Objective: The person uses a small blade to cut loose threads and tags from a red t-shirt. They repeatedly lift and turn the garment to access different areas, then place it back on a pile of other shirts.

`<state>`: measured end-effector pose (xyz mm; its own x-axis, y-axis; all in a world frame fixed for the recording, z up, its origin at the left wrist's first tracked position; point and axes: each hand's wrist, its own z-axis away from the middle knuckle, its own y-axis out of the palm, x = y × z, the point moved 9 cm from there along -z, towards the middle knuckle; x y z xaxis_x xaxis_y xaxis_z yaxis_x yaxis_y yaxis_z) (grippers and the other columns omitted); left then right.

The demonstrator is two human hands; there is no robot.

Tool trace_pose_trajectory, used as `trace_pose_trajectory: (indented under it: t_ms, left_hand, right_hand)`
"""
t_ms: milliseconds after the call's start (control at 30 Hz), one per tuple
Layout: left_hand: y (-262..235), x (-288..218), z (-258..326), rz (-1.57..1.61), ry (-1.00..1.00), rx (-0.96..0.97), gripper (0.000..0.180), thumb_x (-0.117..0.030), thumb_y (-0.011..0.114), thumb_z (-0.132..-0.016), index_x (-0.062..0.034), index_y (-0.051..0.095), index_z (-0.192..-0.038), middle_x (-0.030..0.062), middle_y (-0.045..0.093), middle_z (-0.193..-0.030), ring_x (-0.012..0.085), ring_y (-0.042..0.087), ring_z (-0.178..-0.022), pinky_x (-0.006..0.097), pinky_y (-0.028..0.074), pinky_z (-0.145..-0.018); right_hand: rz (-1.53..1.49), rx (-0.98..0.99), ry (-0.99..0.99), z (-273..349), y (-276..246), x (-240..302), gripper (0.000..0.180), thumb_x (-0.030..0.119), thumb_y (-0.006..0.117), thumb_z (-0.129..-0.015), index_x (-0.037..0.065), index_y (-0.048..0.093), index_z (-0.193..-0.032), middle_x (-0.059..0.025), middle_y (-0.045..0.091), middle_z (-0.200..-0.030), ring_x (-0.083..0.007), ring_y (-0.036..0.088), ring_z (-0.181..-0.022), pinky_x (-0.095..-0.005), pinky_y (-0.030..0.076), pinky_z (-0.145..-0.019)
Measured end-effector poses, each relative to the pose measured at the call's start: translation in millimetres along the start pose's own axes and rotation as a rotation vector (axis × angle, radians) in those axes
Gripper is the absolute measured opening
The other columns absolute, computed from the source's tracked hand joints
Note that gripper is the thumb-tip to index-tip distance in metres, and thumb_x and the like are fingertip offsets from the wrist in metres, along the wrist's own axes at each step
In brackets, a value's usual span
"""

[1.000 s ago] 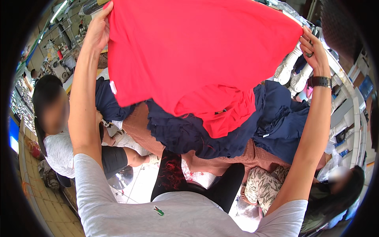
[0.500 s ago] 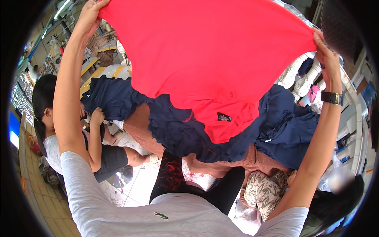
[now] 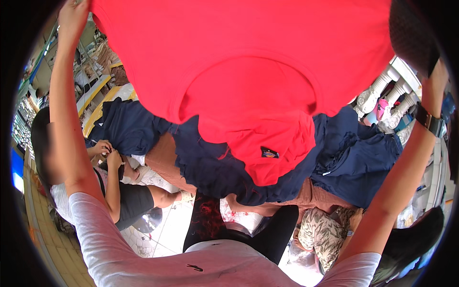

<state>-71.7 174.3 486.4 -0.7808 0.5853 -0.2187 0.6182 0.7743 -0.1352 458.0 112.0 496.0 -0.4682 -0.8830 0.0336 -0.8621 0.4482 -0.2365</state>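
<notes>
**A:** While both our arms are stretched way up, we've got the red shirt spread wide in front of the camera, back side toward us with the neck hole hanging low and a small dark label under it. Our left hand is pinched closed on its upper left corner

**B:** And the other side?

**A:** Our right hand sits at the upper right edge, but it's mostly lost in the dark rim, so we can't tell how it grips. Only the wrist with the black watch shows

**B:** What's under it?

**A:** A heap of navy blue garments on a brown surface. On our left, another person in dark shorts fiddles with something small, hands together
</notes>
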Motion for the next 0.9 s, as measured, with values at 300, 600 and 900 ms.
trace_pose_trajectory:
  t_ms: [300, 600, 900]
  left_hand:
    - [208, 126, 44, 0.752, -0.41, 0.149, 0.027, -0.014, 0.057, -0.103, -0.0029, 0.052, -0.127, 0.0096, 0.064, -0.112, 0.0216, 0.067, -0.094, 0.033, 0.056, -0.09]
    - [291, 165, 186, 0.247, -0.553, 0.637, 0.027, -0.024, 0.069, -0.097, -0.0019, 0.059, -0.108, 0.0113, 0.062, -0.115, 0.021, 0.065, -0.104, 0.034, 0.055, -0.091]
    - [175, -126, 328, 0.584, 0.218, 0.874, 0.043, -0.029, 0.089, -0.072, -0.0063, 0.063, -0.098, 0.0074, 0.056, -0.101, 0.0248, 0.058, -0.096, 0.036, 0.048, -0.084]
  right_hand:
    - [0.4, -0.183, 0.491, 57, 6, -243, 0.024, 0.026, 0.066, -0.096, 0.007, 0.075, -0.107, 0.0016, 0.078, -0.085, -0.0026, 0.05, -0.062, -0.0217, 0.04, -0.059]
    - [0.381, 0.204, 0.984, 225, 50, -325, 0.035, 0.023, 0.071, -0.093, 0.009, 0.07, -0.125, -0.0049, 0.077, -0.097, -0.0049, 0.059, -0.069, -0.0204, 0.04, -0.06]
    - [-0.312, 0.429, 1.037, 301, 146, -54, 0.015, 0.013, 0.077, -0.089, 0.0, 0.074, -0.097, 0.0018, 0.069, -0.085, -0.005, 0.06, -0.076, -0.023, 0.048, -0.073]
